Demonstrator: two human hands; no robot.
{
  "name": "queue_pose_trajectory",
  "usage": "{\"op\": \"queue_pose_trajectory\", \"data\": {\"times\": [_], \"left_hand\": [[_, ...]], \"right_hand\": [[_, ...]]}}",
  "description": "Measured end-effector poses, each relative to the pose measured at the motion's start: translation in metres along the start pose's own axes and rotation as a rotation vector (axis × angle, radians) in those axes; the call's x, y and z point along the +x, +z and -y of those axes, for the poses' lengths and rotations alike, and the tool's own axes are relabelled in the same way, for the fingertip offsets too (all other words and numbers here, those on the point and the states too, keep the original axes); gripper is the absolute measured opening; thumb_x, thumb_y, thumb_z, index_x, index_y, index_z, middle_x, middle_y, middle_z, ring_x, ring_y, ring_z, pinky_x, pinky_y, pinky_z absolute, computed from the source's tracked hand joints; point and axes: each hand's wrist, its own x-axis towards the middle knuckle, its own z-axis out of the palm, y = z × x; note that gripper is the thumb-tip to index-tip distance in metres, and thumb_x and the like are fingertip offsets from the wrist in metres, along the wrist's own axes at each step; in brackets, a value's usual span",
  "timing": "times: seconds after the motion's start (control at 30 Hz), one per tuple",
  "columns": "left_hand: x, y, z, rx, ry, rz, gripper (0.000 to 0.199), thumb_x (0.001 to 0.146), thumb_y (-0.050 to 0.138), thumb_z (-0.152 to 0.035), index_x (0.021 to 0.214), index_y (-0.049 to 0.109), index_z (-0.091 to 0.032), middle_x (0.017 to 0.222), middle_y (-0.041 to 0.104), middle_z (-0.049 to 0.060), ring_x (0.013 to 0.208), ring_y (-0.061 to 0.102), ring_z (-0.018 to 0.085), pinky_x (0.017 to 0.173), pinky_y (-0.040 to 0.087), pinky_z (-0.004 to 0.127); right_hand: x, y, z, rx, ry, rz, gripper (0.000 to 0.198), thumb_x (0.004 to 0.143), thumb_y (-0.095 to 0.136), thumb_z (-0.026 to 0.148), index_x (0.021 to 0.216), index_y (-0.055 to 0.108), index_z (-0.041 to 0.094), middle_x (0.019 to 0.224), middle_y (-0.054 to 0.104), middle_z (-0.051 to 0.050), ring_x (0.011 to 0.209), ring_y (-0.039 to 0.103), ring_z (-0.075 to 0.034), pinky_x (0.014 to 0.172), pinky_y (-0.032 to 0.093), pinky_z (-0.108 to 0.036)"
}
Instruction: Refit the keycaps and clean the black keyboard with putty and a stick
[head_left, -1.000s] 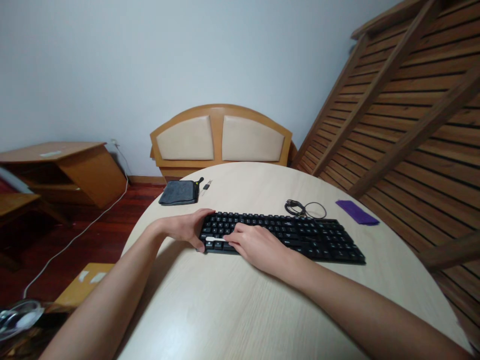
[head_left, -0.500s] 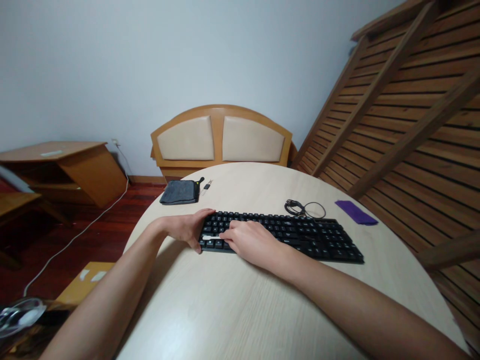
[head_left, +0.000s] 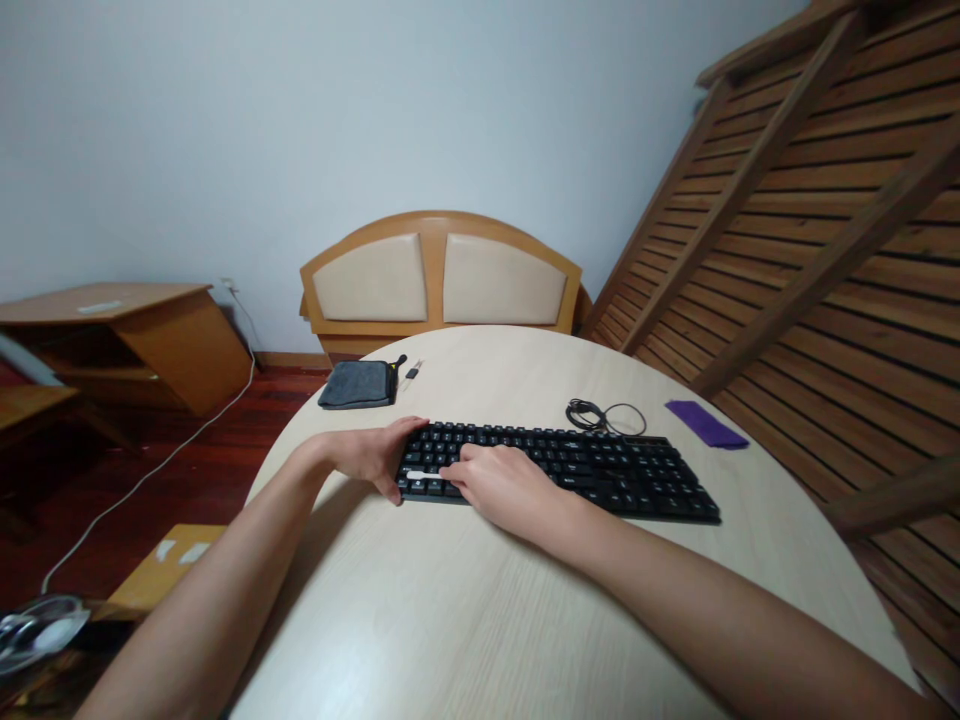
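Observation:
A black keyboard (head_left: 637, 478) lies on the round pale wooden table (head_left: 420, 620). My left hand (head_left: 375, 455) grips its left end, thumb at the near edge and fingers at the far edge. My right hand (head_left: 499, 485) is closed on a white toothbrush (head_left: 420, 475), whose handle is mostly hidden in the fingers. The brush head points left, over the keys at the keyboard's lower left. Whether the bristles touch the keys I cannot tell.
Behind the keyboard is its coiled black cable (head_left: 589, 414). A folded purple cloth (head_left: 706, 424) lies to the right. A dark grey cloth (head_left: 356, 384) and a small black-and-clear item (head_left: 412, 372) lie at the back left. A wooden headboard (head_left: 435, 270) stands beyond the table.
The camera view has shifted slightly. Both hands keep their places on the keyboard, and the toothbrush stays over nearly the same keys.

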Motion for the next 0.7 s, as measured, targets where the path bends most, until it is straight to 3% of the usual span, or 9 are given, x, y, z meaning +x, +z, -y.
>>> {"op": "queue_pose_trajectory", "data": {"times": [0.23, 0.7], "left_hand": [[0.001, -0.002, -0.008, -0.008, -0.073, 0.058, 0.126, 0.05, 0.092, -0.04, 0.154, 0.024, -0.02, 0.155, 0.038, 0.017, 0.138, 0.04, 0.039, 0.117, 0.032, 0.049], [0.001, -0.001, -0.005, 0.008, -0.024, 0.055, 0.121, 0.055, 0.089, -0.044, 0.154, 0.024, -0.023, 0.155, 0.038, 0.017, 0.138, 0.041, 0.04, 0.116, 0.033, 0.054]], "right_hand": [[-0.027, -0.011, -0.017, 0.047, 0.084, 0.035, 0.026, 0.096, 0.056, 0.018, 0.109, 0.076, 0.028, 0.094, 0.072, -0.004, 0.074, 0.066, -0.016, 0.059, 0.04, -0.027], [-0.075, -0.013, -0.055, 0.107, 0.13, 0.029, 0.03, 0.095, 0.055, 0.018, 0.117, 0.074, 0.029, 0.098, 0.071, -0.004, 0.082, 0.068, -0.018, 0.069, 0.048, -0.028]]}}
